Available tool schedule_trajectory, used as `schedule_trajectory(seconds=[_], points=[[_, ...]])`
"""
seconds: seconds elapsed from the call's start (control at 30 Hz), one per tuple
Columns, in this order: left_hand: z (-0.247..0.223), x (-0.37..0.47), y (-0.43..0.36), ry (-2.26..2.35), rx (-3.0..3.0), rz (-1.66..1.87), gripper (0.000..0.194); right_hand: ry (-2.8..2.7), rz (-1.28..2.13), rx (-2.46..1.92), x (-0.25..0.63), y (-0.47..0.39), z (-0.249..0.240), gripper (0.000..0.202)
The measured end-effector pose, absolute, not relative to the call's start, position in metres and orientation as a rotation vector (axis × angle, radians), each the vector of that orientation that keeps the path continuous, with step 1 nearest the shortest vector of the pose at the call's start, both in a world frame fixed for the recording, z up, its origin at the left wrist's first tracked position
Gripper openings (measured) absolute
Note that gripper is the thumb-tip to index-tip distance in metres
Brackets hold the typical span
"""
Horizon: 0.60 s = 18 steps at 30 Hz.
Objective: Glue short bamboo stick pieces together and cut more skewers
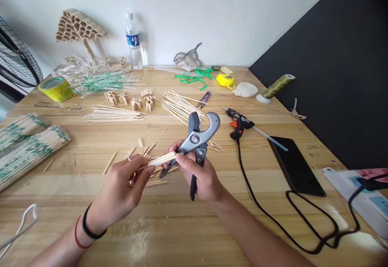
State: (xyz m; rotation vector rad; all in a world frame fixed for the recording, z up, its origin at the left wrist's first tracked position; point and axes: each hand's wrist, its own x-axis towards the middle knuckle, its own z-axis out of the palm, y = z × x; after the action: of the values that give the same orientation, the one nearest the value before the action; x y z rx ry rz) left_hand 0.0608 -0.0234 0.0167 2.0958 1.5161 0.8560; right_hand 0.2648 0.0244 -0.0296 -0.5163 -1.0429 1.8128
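Note:
Between thumb and fingers, my left hand pinches a small bundle of pale wooden sticks. My right hand is closed around a grey pipe cutter with black handles, its curved jaw pointing up and away. The right thumb and fingertips also touch the far ends of the bundle. The cutter's dark blade stands apart from the hooked jaw, with nothing between them. Cut stick pieces lie on the table just beyond and below the hands, partly hidden by them.
Long sticks lie mid-table near small glued stick pieces. To the right are a hot glue gun, its cable and a black tablet. Packed sticks lie left; a water bottle stands at the back.

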Motion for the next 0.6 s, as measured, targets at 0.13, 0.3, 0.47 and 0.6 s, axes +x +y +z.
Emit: schedule_trajectory(seconds=[0.13,0.3,0.47,0.6], points=[[0.0169,0.0615,-0.0226,1.519,2.093,0.832,0.024,-1.045,1.801,-0.534,0.2650,0.0248,-0.0317,0.022],[0.0187,0.0623,-0.0234,1.512,2.082,0.820,0.025,-1.060,1.802,-0.532,0.2650,0.0251,-0.0319,0.021],[0.0196,0.0621,-0.0240,1.497,2.093,0.813,0.024,-1.069,1.832,-0.524,0.2653,0.0248,-0.0292,0.025],[0.0185,0.0621,-0.0230,1.490,2.103,0.812,0.025,-1.067,1.846,-0.510,0.2654,0.0248,-0.0280,0.025]])
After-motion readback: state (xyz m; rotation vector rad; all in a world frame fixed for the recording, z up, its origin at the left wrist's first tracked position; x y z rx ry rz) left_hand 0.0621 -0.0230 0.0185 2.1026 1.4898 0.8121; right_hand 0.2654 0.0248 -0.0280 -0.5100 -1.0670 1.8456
